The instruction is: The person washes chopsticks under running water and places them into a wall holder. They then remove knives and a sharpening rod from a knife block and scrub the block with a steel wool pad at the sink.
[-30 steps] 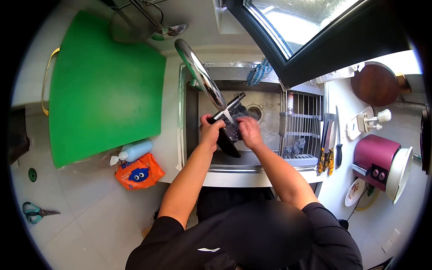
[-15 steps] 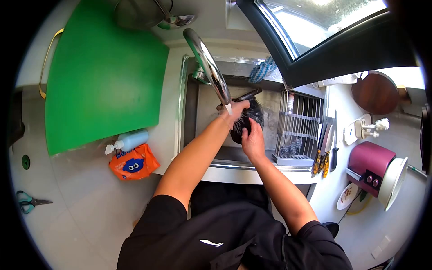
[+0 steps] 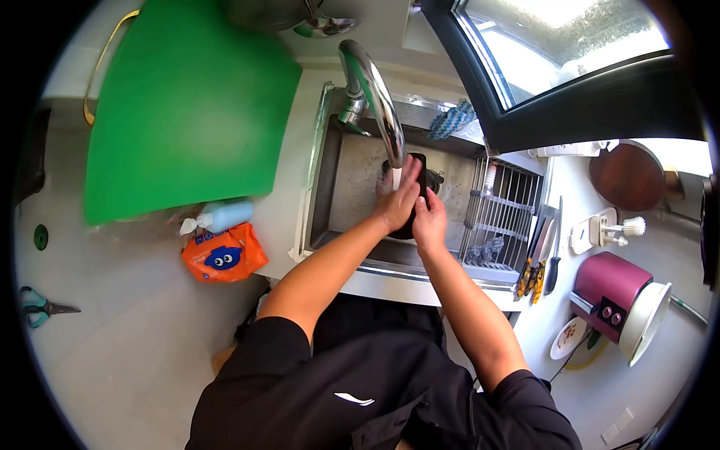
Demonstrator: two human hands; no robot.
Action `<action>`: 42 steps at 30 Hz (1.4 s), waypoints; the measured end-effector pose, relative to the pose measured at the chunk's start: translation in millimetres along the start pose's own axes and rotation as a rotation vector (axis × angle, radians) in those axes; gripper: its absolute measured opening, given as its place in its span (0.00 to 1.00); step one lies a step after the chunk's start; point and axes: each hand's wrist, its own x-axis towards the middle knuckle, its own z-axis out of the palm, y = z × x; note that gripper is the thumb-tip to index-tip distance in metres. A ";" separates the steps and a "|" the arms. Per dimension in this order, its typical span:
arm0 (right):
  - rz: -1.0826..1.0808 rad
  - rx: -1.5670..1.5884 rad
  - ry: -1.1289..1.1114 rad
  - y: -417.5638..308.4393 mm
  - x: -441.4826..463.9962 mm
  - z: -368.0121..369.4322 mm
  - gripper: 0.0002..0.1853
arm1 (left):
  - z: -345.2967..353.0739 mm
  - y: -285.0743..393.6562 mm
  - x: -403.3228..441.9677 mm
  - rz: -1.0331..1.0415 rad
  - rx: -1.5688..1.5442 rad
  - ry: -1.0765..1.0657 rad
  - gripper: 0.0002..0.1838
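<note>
In the head view, a black rounded object (image 3: 421, 171), too hidden to name, is tilted between my hands inside the steel sink (image 3: 346, 171). My left hand (image 3: 399, 196) lies against its left side with fingers stretched out, slightly blurred. Water falls onto this hand from the chrome faucet (image 3: 381, 97). My right hand (image 3: 430, 219) grips the near right edge of the object, thumb showing on top. Both hands cover much of the object. Behind it, a dark drain fitting (image 3: 436, 181) partly shows.
A wire rack (image 3: 504, 214) fills the sink's right side, with knives (image 3: 535, 274) beyond. A blue-white cloth (image 3: 452, 118) lies at the back under the open window frame (image 3: 570, 101). Left are a green board (image 3: 191, 112), a blue bottle (image 3: 228, 216) and an orange pack (image 3: 225, 256).
My left hand has flattened, its fingers now extended along the black object under the water. The object has turned more edge-on. The whole view has shifted slightly.
</note>
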 end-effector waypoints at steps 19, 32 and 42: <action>-0.071 -0.353 -0.202 -65.8 -16.6 -8.7 0.29 | -15.0 34.2 30.1 -0.869 -0.199 0.032 0.75; 0.106 -0.396 -0.316 -74.8 16.0 60.1 0.34 | -57.3 14.7 2.3 -1.059 -0.599 0.407 0.70; -0.033 -0.203 -0.364 16.0 39.6 37.4 0.34 | -73.4 15.7 -6.7 -1.034 -0.599 0.451 0.70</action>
